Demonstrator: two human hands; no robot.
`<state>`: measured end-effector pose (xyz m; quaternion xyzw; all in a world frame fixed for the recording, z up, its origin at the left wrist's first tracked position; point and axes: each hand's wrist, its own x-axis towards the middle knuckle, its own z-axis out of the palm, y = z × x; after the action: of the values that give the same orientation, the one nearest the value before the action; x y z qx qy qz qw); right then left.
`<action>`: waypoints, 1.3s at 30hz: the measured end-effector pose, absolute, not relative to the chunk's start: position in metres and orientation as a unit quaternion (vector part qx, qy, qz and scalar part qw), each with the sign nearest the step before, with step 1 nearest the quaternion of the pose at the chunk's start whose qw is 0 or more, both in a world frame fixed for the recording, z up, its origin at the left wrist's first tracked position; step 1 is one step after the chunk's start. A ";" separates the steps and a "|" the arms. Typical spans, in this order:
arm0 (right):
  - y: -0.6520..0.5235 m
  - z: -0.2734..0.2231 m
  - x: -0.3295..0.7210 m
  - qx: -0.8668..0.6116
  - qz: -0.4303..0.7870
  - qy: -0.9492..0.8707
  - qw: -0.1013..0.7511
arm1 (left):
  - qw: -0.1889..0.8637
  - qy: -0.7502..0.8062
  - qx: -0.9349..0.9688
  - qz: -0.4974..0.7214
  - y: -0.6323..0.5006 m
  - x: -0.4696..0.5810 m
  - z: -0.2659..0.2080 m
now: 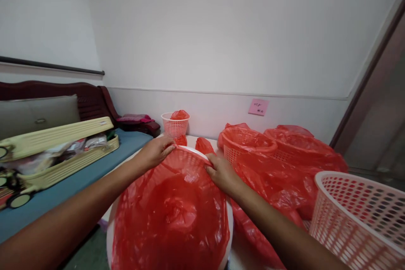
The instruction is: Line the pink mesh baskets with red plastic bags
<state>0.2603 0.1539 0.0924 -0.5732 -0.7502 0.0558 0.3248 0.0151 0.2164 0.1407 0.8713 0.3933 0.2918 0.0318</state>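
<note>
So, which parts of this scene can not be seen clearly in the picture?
- Head view: the near rim of the bin is cut off by the bottom edge; the red bag hides its inside.
- The fingertips of the left hand and right hand curl over the bag's far edge, out of sight.
- The writing on the pink note is too small to read.
- The contents of the open suitcase are blurred.
- The empty basket is cut off at the right corner.

A room in a home: left of the fingers (164,148), a dark wooden sofa (85,99) with grey cushion (38,114); beyond them, a white table (193,140) crowded with baskets (175,125) against a plain wall.
</note>
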 end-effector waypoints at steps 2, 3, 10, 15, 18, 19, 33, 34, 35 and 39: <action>0.156 0.091 0.261 -0.557 0.071 -0.759 0.330 | 0.054 0.402 0.859 0.311 0.225 0.016 0.135; 0.157 0.090 0.261 -0.552 0.077 -0.756 0.344 | 0.062 0.410 0.851 0.322 0.228 0.018 0.132; 0.164 0.086 0.259 -0.530 0.116 -0.686 0.485 | 0.133 0.470 0.800 0.349 0.244 0.022 0.126; 0.176 0.089 0.262 -0.553 0.143 -0.661 0.488 | 0.196 0.514 0.765 0.335 0.249 0.024 0.131; 0.182 0.090 0.266 -0.562 0.190 -0.650 0.474 | 0.225 0.549 0.741 0.317 0.249 0.027 0.135; 0.183 0.090 0.267 -0.563 0.213 -0.649 0.466 | 0.231 0.559 0.734 0.309 0.249 0.029 0.136; 0.188 0.110 0.291 -0.645 0.097 -0.662 0.369 | 0.257 0.589 0.706 0.298 0.258 0.040 0.136; 0.186 0.115 0.290 -0.644 0.086 -0.669 0.362 | 0.258 0.585 0.709 0.298 0.259 0.041 0.135; 0.183 0.119 0.288 -0.642 0.076 -0.676 0.353 | 0.258 0.582 0.711 0.298 0.260 0.042 0.134; 0.168 0.124 0.268 -0.618 0.024 -0.713 0.331 | 0.259 0.567 0.723 0.297 0.262 0.047 0.134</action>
<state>0.2685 0.1681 0.1241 -0.6180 -0.7126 0.0235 0.3312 0.0468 0.2621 0.1343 0.7230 0.5671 0.2973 0.2593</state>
